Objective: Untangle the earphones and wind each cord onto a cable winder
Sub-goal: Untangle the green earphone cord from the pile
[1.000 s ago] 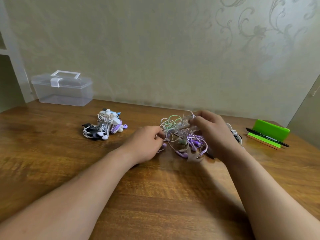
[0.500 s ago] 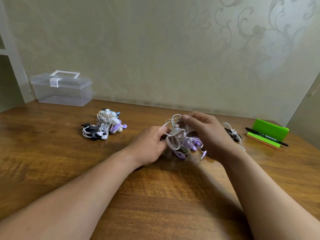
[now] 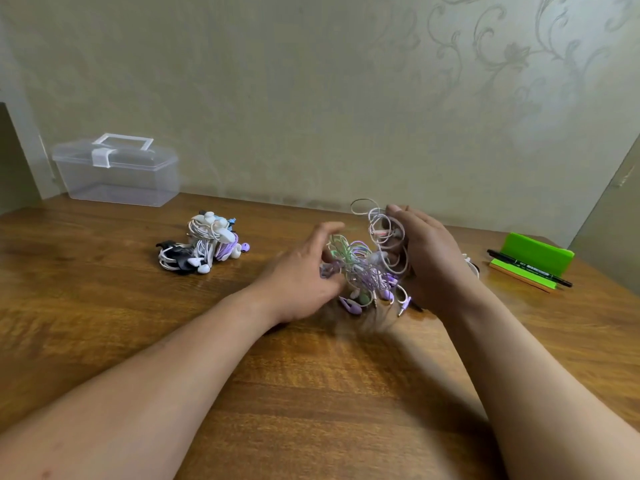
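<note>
A tangled bundle of earphones [image 3: 367,268], with white, green and purple cords, hangs between my hands just above the wooden table [image 3: 311,393]. My left hand [image 3: 304,271] grips the bundle's left side with curled fingers. Around its right side my right hand [image 3: 429,258] is wrapped, and white loops stick up past the fingertips. Purple plugs and earbuds dangle below. A pile of earphones wound on winders [image 3: 204,245] lies to the left.
A clear plastic box with a white handle [image 3: 117,171] stands at the back left against the wall. At the right lie a green holder [image 3: 533,258] and a black pen [image 3: 530,268]. Something white and black shows behind my right hand.
Both hands have lifted the bundle off the table and squeezed it together. The right hand has risen, pulling white loops upward.
</note>
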A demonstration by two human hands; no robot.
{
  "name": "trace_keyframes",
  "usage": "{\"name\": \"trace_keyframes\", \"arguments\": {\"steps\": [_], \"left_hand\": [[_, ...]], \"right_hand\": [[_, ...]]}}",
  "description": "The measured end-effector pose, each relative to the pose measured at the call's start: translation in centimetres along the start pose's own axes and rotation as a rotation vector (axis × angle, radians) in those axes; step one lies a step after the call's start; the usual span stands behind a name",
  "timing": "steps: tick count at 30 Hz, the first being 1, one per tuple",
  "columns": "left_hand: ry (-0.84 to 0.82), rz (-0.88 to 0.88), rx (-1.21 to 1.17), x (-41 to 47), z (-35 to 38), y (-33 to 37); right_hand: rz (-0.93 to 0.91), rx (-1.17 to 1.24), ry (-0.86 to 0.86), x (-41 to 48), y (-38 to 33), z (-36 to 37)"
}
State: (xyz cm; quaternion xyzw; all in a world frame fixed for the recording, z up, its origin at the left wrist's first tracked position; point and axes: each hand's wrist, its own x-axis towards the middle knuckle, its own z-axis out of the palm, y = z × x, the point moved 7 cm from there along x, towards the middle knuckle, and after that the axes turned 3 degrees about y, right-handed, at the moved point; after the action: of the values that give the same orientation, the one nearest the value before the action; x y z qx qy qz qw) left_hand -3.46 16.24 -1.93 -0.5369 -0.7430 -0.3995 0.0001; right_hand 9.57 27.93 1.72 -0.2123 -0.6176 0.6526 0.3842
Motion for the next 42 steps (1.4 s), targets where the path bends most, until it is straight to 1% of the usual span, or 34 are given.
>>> {"name": "trace_keyframes", "arguments": {"steps": [2, 4, 7, 9, 10, 11, 13, 14, 15, 17, 19, 20, 22, 24, 25, 28, 30, 33, 34, 36, 40, 42], "left_hand": [[-0.042, 0.041, 0.032, -0.2, 0.3, 0.4], [-0.045, 0.077, 0.103, -0.1, 0.5, 0.4], [-0.007, 0.108, 0.162, 0.2, 0.6, 0.2], [0.031, 0.075, 0.134, 0.4, 0.3, -0.2], [0.045, 0.06, 0.116, 0.5, 0.1, -0.3], [0.051, 0.053, 0.104, 0.5, 0.0, -0.5], [0.042, 0.044, 0.077, 0.5, 0.0, -0.7], [0.037, 0.04, 0.049, 0.5, 0.0, -0.8], [0.035, 0.037, 0.02, 0.5, -0.1, -0.8], [0.034, 0.023, -0.023, 0.4, -0.4, -0.7], [0.054, -0.02, -0.062, 0.4, -0.9, -0.8], [0.088, -0.048, -0.084, 0.5, -1.3, -1.0], [0.212, -0.111, -0.13, 0.7, -2.5, -1.8], [0.318, -0.173, -0.153, 0.7, -3.7, -2.5], [0.33, -0.201, -0.158, 0.7, -4.0, -2.6], [0.258, -0.255, -0.133, 0.6, -3.4, -2.8], [0.177, -0.269, -0.146, 0.4, -2.7, -2.6], [0.03, -0.242, -0.106, 0.1, -1.3, -1.8], [0.004, -0.228, -0.071, 0.0, -0.9, -1.6], [0.013, -0.202, -0.058, -0.1, -0.9, -1.2], [0.087, -0.218, -0.092, 0.1, -1.4, -1.3], [0.093, -0.212, -0.088, 0.0, -1.4, -1.1]], "right_hand": [[0.03, 0.061, -0.039, 0.1, 0.3, 0.2], [0.071, 0.138, -0.098, 0.2, 0.7, 0.6], [0.122, 0.256, -0.166, 0.2, 0.6, 1.1], [0.142, 0.269, -0.154, 0.3, 0.6, 0.8], [0.118, 0.191, -0.132, 0.4, 0.7, 0.3], [0.061, 0.042, -0.119, 0.4, 0.5, -0.1], [-0.059, -0.291, -0.183, 0.0, 0.4, 0.2], [-0.084, -0.398, -0.231, -0.4, 0.5, 0.7], [-0.092, -0.458, -0.257, -0.6, 0.6, 0.9], [-0.109, -0.473, -0.208, -0.6, 0.3, 0.6], [-0.124, -0.412, -0.074, 0.2, 0.2, -0.6], [-0.15, -0.434, 0.012, 0.8, 0.3, -1.3], [-0.233, -0.616, 0.142, 1.6, 0.7, -2.5], [-0.283, -0.808, 0.152, 1.9, 1.3, -2.5], [-0.286, -0.859, 0.129, 2.0, 1.7, -2.3], [-0.225, -0.868, 0.038, 2.2, 2.7, -1.4], [-0.196, -0.886, -0.029, 2.5, 3.2, -0.5], [-0.2, -1.046, -0.105, 2.7, 3.5, 1.0], [-0.209, -1.06, -0.109, 2.7, 3.5, 1.2], [-0.224, -0.953, -0.081, 2.7, 3.3, 1.1], [-0.333, -0.514, 0.067, 2.7, 0.6, -0.6], [-0.345, -0.295, 0.1, 2.6, -0.6, -0.9]]}}
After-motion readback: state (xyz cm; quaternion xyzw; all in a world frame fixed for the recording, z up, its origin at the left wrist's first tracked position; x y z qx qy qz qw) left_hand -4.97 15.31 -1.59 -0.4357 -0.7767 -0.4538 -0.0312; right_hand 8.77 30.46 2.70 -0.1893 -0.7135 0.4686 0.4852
